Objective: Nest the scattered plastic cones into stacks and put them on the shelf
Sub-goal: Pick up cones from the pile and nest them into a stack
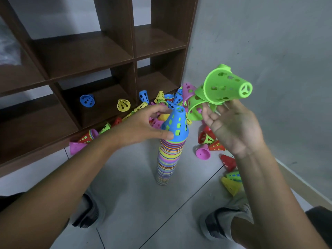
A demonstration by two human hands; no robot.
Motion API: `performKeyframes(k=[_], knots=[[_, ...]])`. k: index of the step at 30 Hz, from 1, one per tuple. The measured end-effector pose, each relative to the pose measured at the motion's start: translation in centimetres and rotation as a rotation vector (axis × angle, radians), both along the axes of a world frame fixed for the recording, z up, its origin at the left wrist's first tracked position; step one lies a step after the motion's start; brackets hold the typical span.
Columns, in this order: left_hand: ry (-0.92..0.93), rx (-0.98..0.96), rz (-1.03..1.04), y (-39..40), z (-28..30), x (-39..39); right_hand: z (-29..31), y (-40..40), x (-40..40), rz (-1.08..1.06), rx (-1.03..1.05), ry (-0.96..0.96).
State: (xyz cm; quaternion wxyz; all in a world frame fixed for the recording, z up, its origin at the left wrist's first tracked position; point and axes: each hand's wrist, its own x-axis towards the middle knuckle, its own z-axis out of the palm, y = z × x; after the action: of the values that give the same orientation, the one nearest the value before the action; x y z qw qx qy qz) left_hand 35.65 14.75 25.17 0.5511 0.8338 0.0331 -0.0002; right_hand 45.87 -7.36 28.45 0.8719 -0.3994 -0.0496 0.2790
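A tall stack of nested multicoloured cones point(170, 159) stands on the floor in front of me. A blue perforated cone point(177, 123) sits on its top, and my left hand point(140, 124) grips it, thumb at the rim and fingers near the tip. My right hand point(231, 126) is raised palm-up to the right of the stack and holds a few green cones point(222, 87) at its fingertips; the fingertips are hidden behind them. The brown wooden shelf point(86, 53) rises behind the stack.
Loose cones point(161, 97) are heaped at the shelf's foot. A blue cone point(87, 100) and a yellow one point(123, 105) lie in the lowest compartment. Red point(205, 138), pink point(203, 152) and yellow point(230, 185) cones lie by the grey wall point(269, 51). My shoes point(86, 211) flank the stack.
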Motion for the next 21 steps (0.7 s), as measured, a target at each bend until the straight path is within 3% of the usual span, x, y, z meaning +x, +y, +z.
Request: performKeyframes(k=[10,17,21], knots=[[-0.025,-0.280,0.211,-2.0,1.9,1.9,1.5,0.3,-1.3,0.101,0.124,-0.040],[-0.103,-0.579,0.075,-4.2,3.0,2.5,2.0,0.5,-1.9,0.166,0.190,-0.071],[-0.127,-0.630,0.018,-4.2,3.3,2.5,2.0,0.8,-2.1,0.166,0.226,-0.059]])
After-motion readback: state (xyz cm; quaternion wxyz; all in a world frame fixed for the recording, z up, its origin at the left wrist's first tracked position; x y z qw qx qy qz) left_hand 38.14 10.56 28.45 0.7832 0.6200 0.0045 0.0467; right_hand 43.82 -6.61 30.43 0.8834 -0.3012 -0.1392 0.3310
